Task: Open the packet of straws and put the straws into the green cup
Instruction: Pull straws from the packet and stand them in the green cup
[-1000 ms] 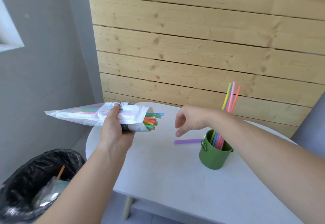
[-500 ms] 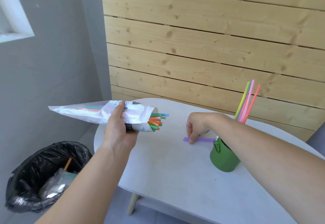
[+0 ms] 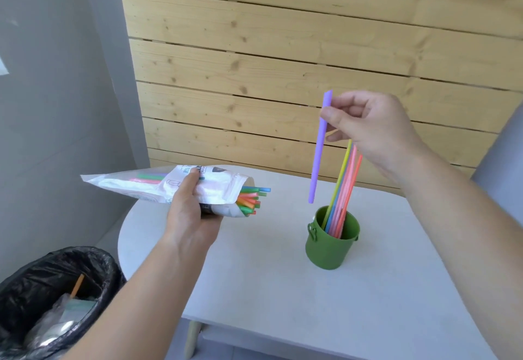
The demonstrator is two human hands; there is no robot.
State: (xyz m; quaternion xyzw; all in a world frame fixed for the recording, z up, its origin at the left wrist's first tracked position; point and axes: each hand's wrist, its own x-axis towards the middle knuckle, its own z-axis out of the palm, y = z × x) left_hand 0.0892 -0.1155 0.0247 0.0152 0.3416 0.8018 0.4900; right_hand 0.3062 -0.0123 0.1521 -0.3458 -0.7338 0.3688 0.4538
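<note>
My left hand [image 3: 189, 210] grips a white straw packet [image 3: 158, 185] held level above the table's left end, its open mouth facing right with several coloured straw ends [image 3: 250, 199] sticking out. My right hand [image 3: 370, 127] pinches a purple straw [image 3: 318, 156] near its top; the straw hangs almost upright, its lower tip just above and left of the green cup's rim. The green cup [image 3: 331, 246] stands on the white table [image 3: 283, 289] and holds several thin straws [image 3: 343, 187] leaning right.
A bin lined with a black bag [image 3: 53, 294] sits on the floor at lower left, with rubbish and an orange straw inside. A wooden plank wall [image 3: 283, 62] runs behind the table. A grey wall is at left.
My right hand picked the purple straw up off the table and raised it upright above the green cup. The left hand keeps holding the packet in about the same place.
</note>
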